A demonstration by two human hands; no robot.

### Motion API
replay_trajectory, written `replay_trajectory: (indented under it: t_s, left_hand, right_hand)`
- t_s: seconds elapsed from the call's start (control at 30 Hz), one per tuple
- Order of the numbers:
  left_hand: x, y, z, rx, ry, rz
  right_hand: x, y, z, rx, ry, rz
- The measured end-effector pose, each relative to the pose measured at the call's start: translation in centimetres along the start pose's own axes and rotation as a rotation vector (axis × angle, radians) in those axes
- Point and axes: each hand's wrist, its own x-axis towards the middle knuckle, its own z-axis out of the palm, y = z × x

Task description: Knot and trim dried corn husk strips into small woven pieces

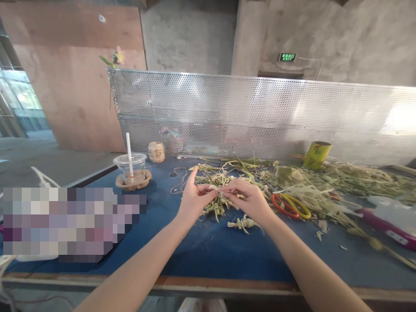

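Two bare forearms reach in from 6 o'clock over a blue-topped workbench (208, 255), and the hands meet at centre frame. Left hand (192, 200) and right hand (250, 200) each pinch an end of a pale dried leaf strip (217, 188), holding it taut between the fingertips just above the bench; the left forefinger points up, free of the grip. Directly beneath lies a small bundle of dried stalks (217, 207), with a knotted scrap of leaf (243, 223) at 5 o'clock of it.

Judging by the grip, the work goes best with the strip kept flat and under even tension, pinched close to the working point so the brittle fibre does not split.

At 3 o'clock rest orange-and-yellow-handled scissors (290, 206), touching a broad heap of dried plant trimmings (328, 182). A yellow-green paper cup (316, 154) stands at 2 o'clock against the perforated metal screen (260, 117). At 10 o'clock, a clear plastic cup with a straw (130, 168) sits in a shallow woven dish, a small woven basket (156, 151) behind.
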Motion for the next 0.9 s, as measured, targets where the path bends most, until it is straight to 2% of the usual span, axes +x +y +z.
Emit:
replay_trajectory:
  t_s: [0.1, 0.23, 0.3, 0.6, 0.9]
  left_hand:
    - [0.11, -0.17, 0.06, -0.035, 0.024, -0.011]
    - [0.14, -0.28, 0.11, -0.071, 0.018, -0.012]
    - [0.04, -0.18, 0.14, -0.067, 0.007, -0.01]
    - [-0.41, 0.22, 0.43, -0.037, -0.114, 0.082]
    - [-0.73, 0.34, 0.42, 0.059, -0.215, 0.178]
  right_hand:
    - [-0.04, -0.01, -0.01, 0.019, 0.007, 0.021]
    - [0.02, -0.09, -0.09, -0.017, -0.009, -0.096]
    - [0.05, -0.07, -0.05, -0.028, 0.001, -0.107]
    - [-0.04, 0.47, 0.66, -0.025, 0.135, 0.03]
    - [-0.02, 0.51, 0.6, 0.035, 0.175, 0.029]
